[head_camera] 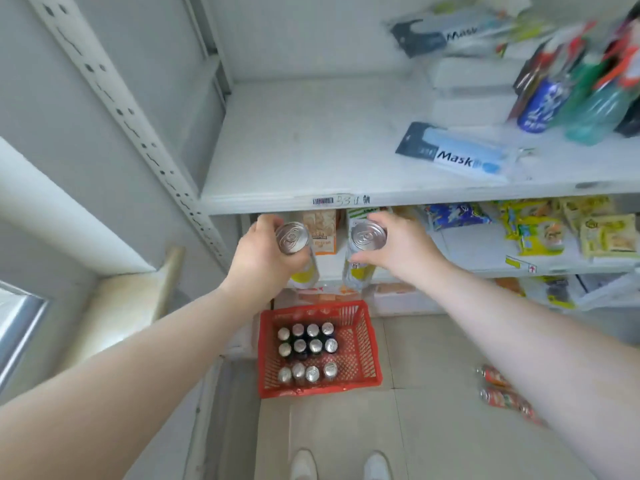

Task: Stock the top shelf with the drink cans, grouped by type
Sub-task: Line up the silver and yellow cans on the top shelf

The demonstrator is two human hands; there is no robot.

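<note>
Two drink cans are in our hands, one apiece. Our left hand [258,258] curls its fingers round the left can [292,237], and our right hand [398,251] grips the right can [368,236] with the thumb laid across its near side. Both cans stand roughly upright with their tops towards us, just below the front lip of the top shelf [311,147] and apart from each other. On that shelf a mask packet [457,155] lies flat near the front edge to the right. Behind it, against the right side, crowd a blue can [540,105] and some green bottles [602,105], all blurred. A second mask packet [440,36] lies at the back. The left and middle of the shelf board show bare white from the lip to the rear wall. A perforated upright post [138,133] bounds the shelf on our left. Directly behind our cans, on the shelf below, stands an orange carton [320,232], and snack packets [540,230] fill that level to the right. On the floor beneath our hands sits a red basket [367,341] holding twelve further cans [306,351] in three rows. A few loose packets [502,393] lie on the tiles to its right.
</note>
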